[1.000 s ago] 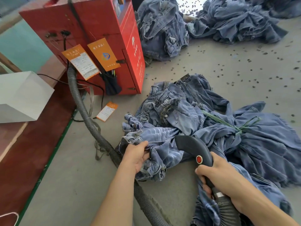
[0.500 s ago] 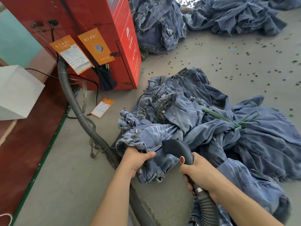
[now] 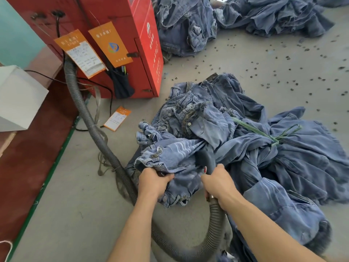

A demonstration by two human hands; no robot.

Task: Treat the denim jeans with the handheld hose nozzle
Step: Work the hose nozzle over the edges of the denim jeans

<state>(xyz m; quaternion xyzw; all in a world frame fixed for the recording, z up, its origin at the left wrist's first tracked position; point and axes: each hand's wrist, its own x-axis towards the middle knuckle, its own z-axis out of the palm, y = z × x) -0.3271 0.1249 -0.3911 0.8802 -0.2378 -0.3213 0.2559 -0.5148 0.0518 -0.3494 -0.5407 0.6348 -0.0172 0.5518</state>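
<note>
Two hands worked a heap of jeans [image 3: 236,148] on the floor: the left hand [image 3: 153,181] gripped a bunched waistband, the right hand [image 3: 219,183] clasped the nozzle [image 3: 206,157], its tip buried in denim.

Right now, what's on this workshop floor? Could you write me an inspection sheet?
Surface: grey concrete floor.
Job's things: jeans bundle tied with green string; dark nozzle pushed into the denim.
Clutter: small dark bits scattered about; orange tag on the floor.
Grippers: left hand grips denim; right hand holds the nozzle.
Cables: ribbed hose leads toward red cabinet; black cord.
Surroundings: more denim piles behind; white box.
</note>
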